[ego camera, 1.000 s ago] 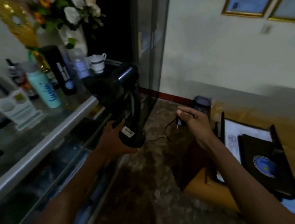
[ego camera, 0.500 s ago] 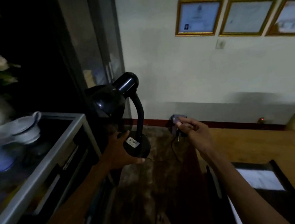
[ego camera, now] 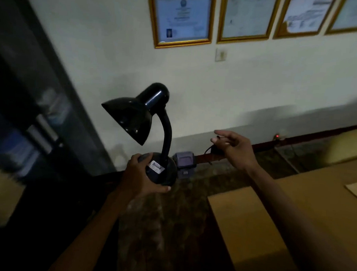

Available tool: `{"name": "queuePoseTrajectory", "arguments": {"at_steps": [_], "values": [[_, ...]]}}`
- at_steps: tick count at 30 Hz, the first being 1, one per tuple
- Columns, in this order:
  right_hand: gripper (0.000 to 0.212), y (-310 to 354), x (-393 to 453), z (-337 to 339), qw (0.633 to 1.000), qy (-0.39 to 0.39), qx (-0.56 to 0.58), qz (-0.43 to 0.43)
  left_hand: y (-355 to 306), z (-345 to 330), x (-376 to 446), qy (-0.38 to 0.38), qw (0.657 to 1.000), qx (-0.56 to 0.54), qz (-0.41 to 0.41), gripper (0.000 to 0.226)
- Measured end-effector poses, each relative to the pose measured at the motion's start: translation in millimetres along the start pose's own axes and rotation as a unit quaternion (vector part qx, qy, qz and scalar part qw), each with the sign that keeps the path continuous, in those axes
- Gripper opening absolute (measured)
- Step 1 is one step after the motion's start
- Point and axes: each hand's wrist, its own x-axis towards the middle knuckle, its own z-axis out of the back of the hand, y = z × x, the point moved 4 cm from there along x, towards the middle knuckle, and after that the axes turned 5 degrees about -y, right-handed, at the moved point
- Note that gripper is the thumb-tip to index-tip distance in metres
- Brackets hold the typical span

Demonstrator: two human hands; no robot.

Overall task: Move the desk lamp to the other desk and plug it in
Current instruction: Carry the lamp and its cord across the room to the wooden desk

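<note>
The black desk lamp (ego camera: 137, 117) is held upright in the air, its shade tilted down to the left and a white label on its round base. My left hand (ego camera: 139, 176) grips that base from below and the left. My right hand (ego camera: 236, 152) is out to the right of the lamp at about base height, fingers loosely curled around the lamp's dark plug (ego camera: 214, 151); a short loop of cord hangs from it. The wooden desk (ego camera: 282, 211) lies below and right of my right arm.
A socket strip with a red light (ego camera: 277, 136) sits by the wall's skirting, beyond the desk. A small purple-grey box (ego camera: 184, 162) stands on the floor behind the lamp base. A dark glass-door cabinet (ego camera: 31, 108) fills the left. A pale rounded object (ego camera: 347, 146) is at the far right.
The view has swung right and up, away from the glass counter toward the wall and the wooden desk. Both hands carried the lamp and plug along, and the lamp now stands more upright.
</note>
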Motion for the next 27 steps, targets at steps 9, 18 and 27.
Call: {"name": "queuePoseTrajectory", "arguments": {"at_steps": [9, 18, 27], "values": [[0.038, -49, 137, 42, 0.986, -0.135, -0.063, -0.069, -32, -86, 242, 0.089, 0.985, -0.028, -0.143, 0.127], [0.035, -53, 227, 101, 0.944, -0.284, -0.120, -0.120, -143, -153, 403, 0.197, 0.941, -0.054, -0.271, 0.133], [0.040, -71, 296, 221, 0.903, -0.330, -0.245, -0.125, -289, -247, 486, 0.241, 0.894, -0.081, -0.370, 0.127]]}}
